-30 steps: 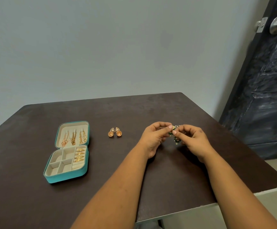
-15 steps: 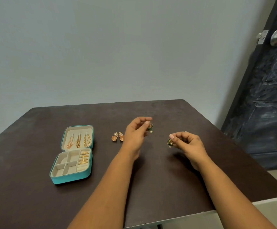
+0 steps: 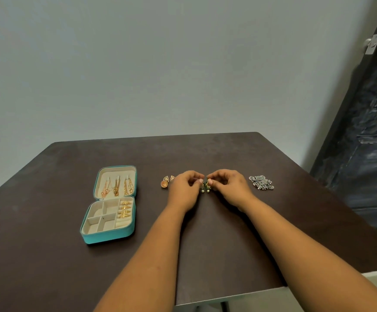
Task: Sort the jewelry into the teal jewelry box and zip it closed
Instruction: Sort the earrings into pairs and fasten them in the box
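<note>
Bare table (image 3: pixel 216 244) between hands and near edge; peach earrings (image 3: pixel 166 181) at 9 o'clock of the left hand (image 3: pixel 184 190), teal jewelry box (image 3: pixel 111 206) beyond them; silver jewelry (image 3: pixel 261 182) at 3 o'clock of the right hand (image 3: pixel 228 188).

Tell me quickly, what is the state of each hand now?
Left hand: fingers curled, pinching the green earrings.
Right hand: fingers curled, pinching the same green earrings.

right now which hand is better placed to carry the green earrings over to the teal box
Left, probably. Both the left hand and right hand pinch the green earrings, but the open teal jewelry box lies on the left hand's side, so the right would have to cross over.
</note>
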